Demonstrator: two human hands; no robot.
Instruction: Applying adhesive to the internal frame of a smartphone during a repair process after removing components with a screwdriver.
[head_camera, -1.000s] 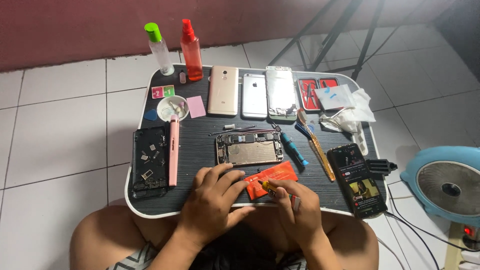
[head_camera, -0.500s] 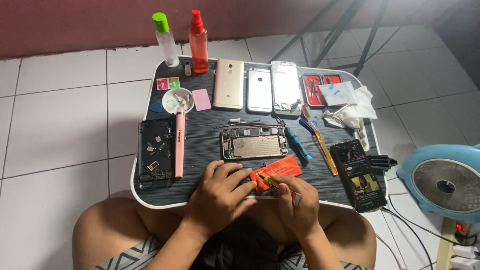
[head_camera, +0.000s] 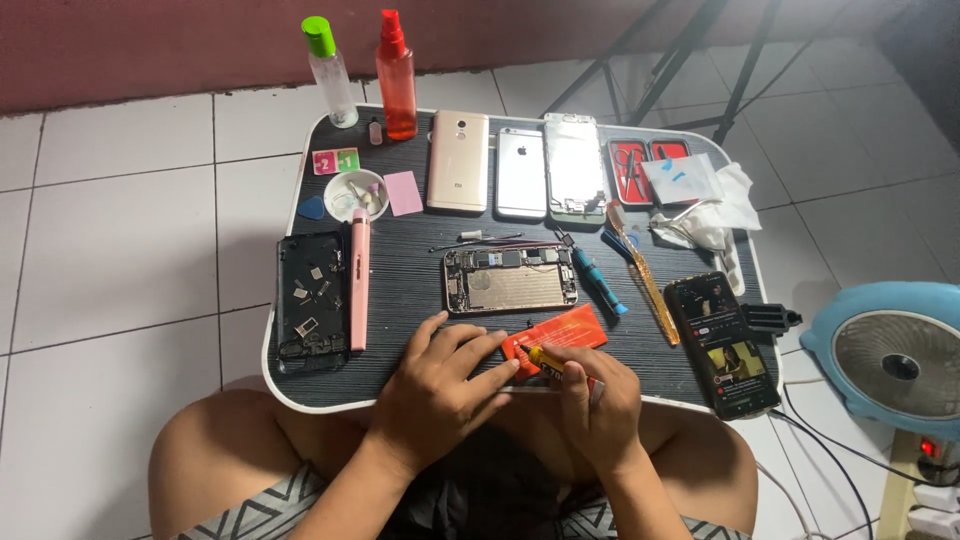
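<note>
The floor (head_camera: 110, 230) is laid with large white tiles with dark grout lines, lit evenly and softly. Along the top runs a dark red wall (head_camera: 150, 45). A small low table (head_camera: 400, 290) with a black ribbed top, a white rim and rounded corners stands on the tiles. Behind it, at the upper right, the thin black legs of a metal stand (head_camera: 680, 50) cross one another. At the right edge a light blue fan (head_camera: 885, 355) lies on the floor, and beside it a white power strip (head_camera: 925, 490) with cables trailing across the tiles.
</note>
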